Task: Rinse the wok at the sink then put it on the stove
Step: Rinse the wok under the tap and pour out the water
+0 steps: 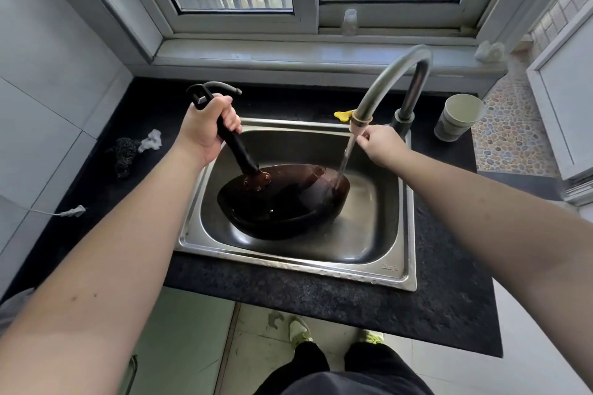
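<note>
A dark wok (282,199) sits tilted inside the steel sink (378,269), its black handle (237,147) pointing up and to the left. My left hand (208,125) grips that handle near its top. A curved steel tap (388,80) arches over the basin and a thin stream of water (345,160) falls onto the wok's right rim. My right hand (378,141) reaches up beside the spout's tip, just right of the stream; how its fingers lie is hidden. No stove is in view.
The sink is set in a black stone counter (321,295). A dark scrubber (123,151) with a white scrap lies at the left, a white plug (75,211) nearer. Stacked paper cups (459,117) stand at the right. A small bottle (349,21) stands on the window sill.
</note>
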{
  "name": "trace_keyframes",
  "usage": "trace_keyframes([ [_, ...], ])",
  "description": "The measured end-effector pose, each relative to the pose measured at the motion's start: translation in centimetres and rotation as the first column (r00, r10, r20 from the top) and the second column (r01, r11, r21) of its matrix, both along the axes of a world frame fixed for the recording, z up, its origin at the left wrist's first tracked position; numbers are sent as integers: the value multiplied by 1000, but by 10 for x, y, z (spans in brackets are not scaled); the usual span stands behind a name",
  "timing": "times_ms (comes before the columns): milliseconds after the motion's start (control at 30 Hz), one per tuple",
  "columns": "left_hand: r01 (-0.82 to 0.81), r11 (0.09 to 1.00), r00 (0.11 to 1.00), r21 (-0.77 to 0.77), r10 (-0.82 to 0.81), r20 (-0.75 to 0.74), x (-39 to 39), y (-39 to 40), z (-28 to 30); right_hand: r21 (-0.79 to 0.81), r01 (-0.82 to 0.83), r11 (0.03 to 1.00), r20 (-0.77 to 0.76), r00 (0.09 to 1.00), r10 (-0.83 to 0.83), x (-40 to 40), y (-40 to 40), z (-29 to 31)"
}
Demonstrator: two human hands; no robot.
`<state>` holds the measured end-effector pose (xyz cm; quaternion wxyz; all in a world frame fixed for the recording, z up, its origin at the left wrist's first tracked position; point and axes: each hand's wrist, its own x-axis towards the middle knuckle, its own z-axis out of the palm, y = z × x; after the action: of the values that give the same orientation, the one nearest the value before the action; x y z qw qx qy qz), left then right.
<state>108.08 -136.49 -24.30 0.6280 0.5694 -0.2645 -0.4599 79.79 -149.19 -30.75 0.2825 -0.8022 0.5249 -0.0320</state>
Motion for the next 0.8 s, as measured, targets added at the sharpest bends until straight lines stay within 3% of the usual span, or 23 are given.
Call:
trace_keyframes([
  [800, 41, 999, 980, -27, -34, 196, -72, -18, 4, 18, -8, 1000, 31, 999, 7, -1, -12, -21],
])
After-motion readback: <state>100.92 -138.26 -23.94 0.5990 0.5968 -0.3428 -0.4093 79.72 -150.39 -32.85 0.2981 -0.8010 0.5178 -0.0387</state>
